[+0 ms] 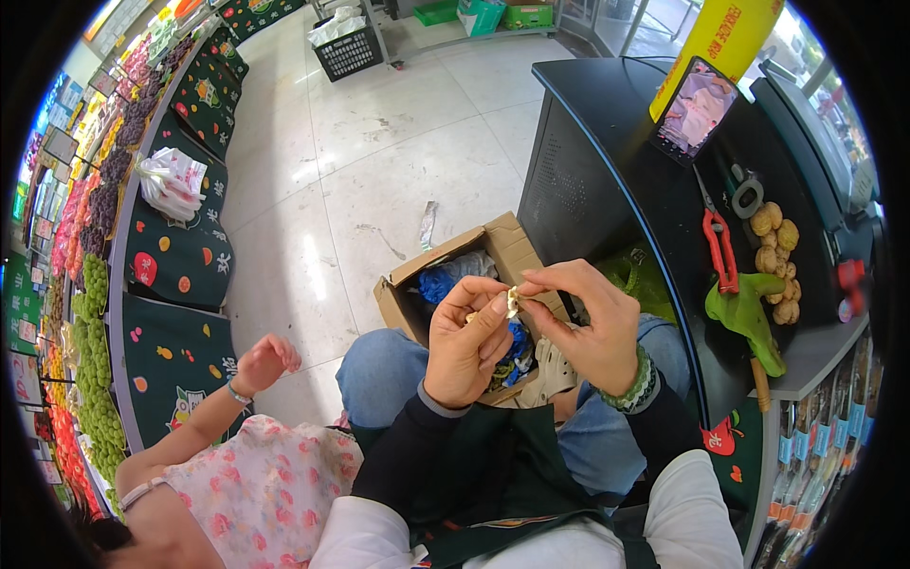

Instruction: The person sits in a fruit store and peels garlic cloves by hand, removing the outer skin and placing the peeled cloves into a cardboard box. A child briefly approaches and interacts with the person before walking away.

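My left hand (462, 341) holds a small pale piece of food (512, 302), perhaps a nut kernel, between thumb and forefinger. Another bit of it shows within the curled fingers. My right hand (586, 320) pinches the same piece from the other side, thumb and forefinger at its edge. Both hands are above an open cardboard box (513, 252) that holds blue and clear plastic wrapping (444, 279). On the dark counter at the right lie walnuts (785, 235), red-handled shears (719, 245) and a green bag (746, 309).
A person in a floral top (263, 469) is close at my left, one hand (266, 364) raised. The dark counter (590, 92) bears a phone (695, 110) with a lit screen. Fruit displays (92, 355) line the far left. A black crate (348, 53) stands beyond the box.
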Action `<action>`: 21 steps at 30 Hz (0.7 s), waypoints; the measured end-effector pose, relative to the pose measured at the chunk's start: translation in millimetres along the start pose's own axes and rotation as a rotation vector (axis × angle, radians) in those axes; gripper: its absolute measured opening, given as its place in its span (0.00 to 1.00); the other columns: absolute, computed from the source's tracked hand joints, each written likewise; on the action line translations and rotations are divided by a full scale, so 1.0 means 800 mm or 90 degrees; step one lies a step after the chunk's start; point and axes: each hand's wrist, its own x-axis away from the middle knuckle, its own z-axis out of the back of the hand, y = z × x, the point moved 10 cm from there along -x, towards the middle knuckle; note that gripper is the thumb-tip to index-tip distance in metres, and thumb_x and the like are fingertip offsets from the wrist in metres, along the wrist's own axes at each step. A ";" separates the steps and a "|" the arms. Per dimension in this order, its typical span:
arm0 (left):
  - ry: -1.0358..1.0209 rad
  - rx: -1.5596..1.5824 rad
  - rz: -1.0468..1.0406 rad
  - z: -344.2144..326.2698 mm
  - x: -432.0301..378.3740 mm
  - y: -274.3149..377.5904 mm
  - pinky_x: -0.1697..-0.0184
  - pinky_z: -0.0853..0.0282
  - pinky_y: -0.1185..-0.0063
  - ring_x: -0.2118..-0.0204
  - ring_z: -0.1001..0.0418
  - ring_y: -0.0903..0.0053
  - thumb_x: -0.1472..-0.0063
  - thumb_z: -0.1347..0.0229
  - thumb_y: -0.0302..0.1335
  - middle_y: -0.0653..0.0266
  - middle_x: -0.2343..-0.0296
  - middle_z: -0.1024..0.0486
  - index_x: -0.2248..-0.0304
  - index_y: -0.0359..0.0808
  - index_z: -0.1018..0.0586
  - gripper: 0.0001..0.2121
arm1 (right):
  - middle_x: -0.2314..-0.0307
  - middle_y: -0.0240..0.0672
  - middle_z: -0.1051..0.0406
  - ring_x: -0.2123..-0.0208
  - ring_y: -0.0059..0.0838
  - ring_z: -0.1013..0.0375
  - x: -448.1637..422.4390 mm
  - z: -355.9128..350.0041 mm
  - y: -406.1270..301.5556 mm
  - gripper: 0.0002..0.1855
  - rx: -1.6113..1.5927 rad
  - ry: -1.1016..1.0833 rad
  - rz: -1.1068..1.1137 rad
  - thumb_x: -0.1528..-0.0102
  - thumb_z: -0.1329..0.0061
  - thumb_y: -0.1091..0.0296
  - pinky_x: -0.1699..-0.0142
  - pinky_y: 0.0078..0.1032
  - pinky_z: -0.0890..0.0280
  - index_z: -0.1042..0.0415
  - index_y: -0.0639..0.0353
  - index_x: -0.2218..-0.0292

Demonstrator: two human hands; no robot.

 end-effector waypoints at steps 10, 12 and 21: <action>0.032 -0.150 -0.086 -0.003 0.002 0.022 0.85 0.50 0.89 0.86 0.43 0.92 0.42 0.47 0.17 0.68 0.74 0.28 0.69 0.30 0.26 0.01 | 0.73 0.35 0.28 0.71 0.30 0.27 -0.002 -0.003 -0.012 0.18 0.059 -0.055 0.054 0.56 0.47 0.83 0.66 0.23 0.32 0.29 0.62 0.60; 0.025 -0.141 -0.082 -0.002 0.002 0.021 0.85 0.50 0.89 0.85 0.42 0.92 0.42 0.48 0.17 0.67 0.73 0.28 0.69 0.29 0.26 0.01 | 0.74 0.35 0.29 0.72 0.30 0.28 -0.002 -0.004 -0.010 0.19 0.050 -0.060 0.042 0.56 0.47 0.83 0.67 0.23 0.32 0.29 0.62 0.60; 0.036 -0.121 -0.034 -0.001 0.000 0.015 0.85 0.51 0.89 0.86 0.44 0.92 0.42 0.47 0.17 0.69 0.75 0.28 0.69 0.30 0.26 0.01 | 0.75 0.34 0.30 0.72 0.30 0.29 0.000 -0.002 -0.008 0.21 0.056 -0.039 0.051 0.58 0.47 0.84 0.66 0.23 0.33 0.30 0.62 0.59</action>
